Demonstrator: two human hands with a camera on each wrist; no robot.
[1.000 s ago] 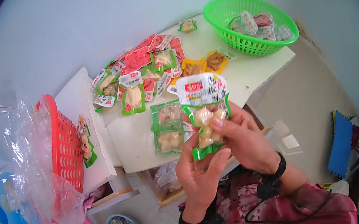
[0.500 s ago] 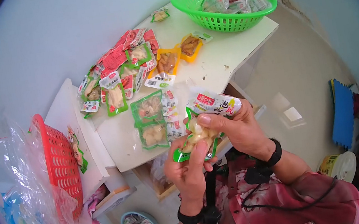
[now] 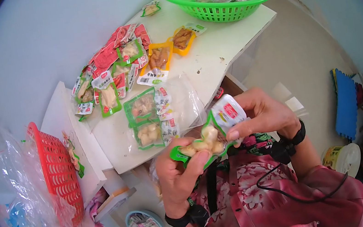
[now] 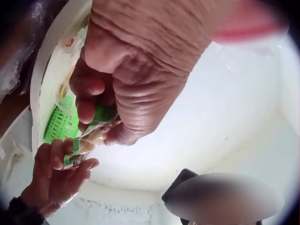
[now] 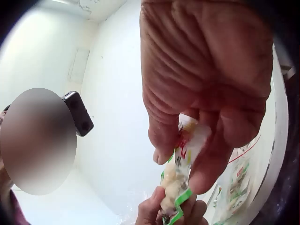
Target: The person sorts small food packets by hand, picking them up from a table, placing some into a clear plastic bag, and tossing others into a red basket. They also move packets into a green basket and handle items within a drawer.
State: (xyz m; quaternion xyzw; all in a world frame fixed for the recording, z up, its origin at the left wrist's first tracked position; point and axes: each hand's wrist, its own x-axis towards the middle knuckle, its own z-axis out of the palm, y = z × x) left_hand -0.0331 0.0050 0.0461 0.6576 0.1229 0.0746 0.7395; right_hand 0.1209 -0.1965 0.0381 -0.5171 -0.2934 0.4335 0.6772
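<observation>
Packet (image 3: 208, 140) pinched at both ends: your left hand (image 3: 176, 174) grips the green bottom, right hand (image 3: 265, 113) the white top. Press thumbs firmly, don't crush the contents.

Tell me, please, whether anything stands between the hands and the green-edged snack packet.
Nothing visible does. The left hand grips the green-edged snack packet by its lower end and the right hand pinches its white top. Both touch it directly, and it is held clear of the white table.

No lettering is legible. The green-edged clear snack packet (image 3: 210, 138) bears a red logo (image 3: 231, 110) on its white top, too small to read.
</observation>
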